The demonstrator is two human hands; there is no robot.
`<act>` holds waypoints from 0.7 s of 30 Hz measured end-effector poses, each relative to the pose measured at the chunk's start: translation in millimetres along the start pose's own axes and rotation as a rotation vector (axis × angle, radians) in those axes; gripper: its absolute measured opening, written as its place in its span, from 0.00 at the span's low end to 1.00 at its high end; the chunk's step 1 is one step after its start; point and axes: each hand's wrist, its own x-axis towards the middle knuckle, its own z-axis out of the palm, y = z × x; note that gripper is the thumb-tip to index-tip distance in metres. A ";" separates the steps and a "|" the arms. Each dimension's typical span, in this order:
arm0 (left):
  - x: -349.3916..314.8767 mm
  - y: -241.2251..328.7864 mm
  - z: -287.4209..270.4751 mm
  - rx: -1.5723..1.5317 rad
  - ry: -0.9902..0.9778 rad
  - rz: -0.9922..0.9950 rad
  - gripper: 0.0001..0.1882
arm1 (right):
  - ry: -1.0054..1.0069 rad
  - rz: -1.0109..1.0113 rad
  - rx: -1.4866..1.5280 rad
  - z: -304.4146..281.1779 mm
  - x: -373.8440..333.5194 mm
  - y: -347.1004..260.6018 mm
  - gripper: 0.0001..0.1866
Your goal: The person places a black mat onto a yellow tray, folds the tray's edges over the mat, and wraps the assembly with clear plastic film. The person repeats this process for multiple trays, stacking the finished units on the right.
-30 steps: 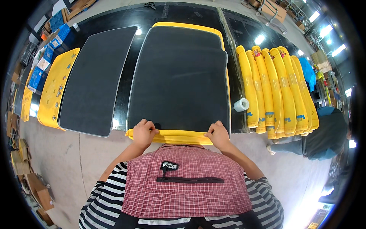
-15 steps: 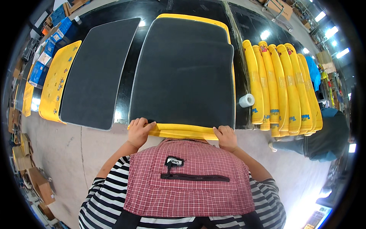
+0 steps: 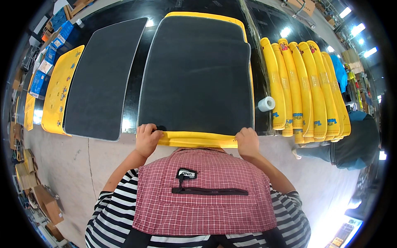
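A large mat lies with its black backing (image 3: 196, 78) facing up in front of me. Its near edge is turned up into a yellow strip (image 3: 198, 139) that runs between my hands. My left hand (image 3: 147, 140) is closed on the near left corner, fingers curled over the edge. At the near right corner, my right hand (image 3: 248, 142) grips the same edge, its fingers bent over the top. More yellow shows along the mat's far edge, so another yellow layer seems to lie beneath it.
Left lie another black-backed mat (image 3: 105, 78) and a yellow mat (image 3: 62, 93). Several rolled yellow mats (image 3: 312, 91) line the right side of the black table (image 3: 134, 82), beside a clear tape roll (image 3: 266, 103). Blue boxes (image 3: 40, 84) stand far left; a person (image 3: 355, 142) is at right.
Both hands have shifted slightly away from me, and their fingers now curl further over the edge. The turned-up yellow strip has moved a little with them.
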 end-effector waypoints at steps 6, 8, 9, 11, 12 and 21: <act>-1.4 -5.6 -3.8 -0.061 -0.015 0.102 0.14 | 0.085 -0.054 -0.017 12.9 -19.0 -7.1 0.10; 0.9 -4.8 -2.5 -0.039 -0.012 0.105 0.13 | 0.099 -0.097 0.003 0.5 -14.0 -9.6 0.11; 1.6 -3.7 -2.6 -0.027 -0.004 0.108 0.13 | 0.078 -0.112 -0.008 -0.3 -13.0 -5.9 0.11; 8.1 -5.7 -3.7 -0.033 -0.068 0.071 0.11 | 0.042 -0.141 -0.027 0.1 -9.1 3.7 0.11; 15.5 -9.3 -3.3 -0.054 -0.140 0.030 0.10 | -0.005 -0.100 -0.008 -0.5 -5.1 9.5 0.11; 61.9 -19.3 -8.0 -0.100 -0.139 0.009 0.07 | -0.099 -0.067 -0.104 3.9 31.2 32.3 0.10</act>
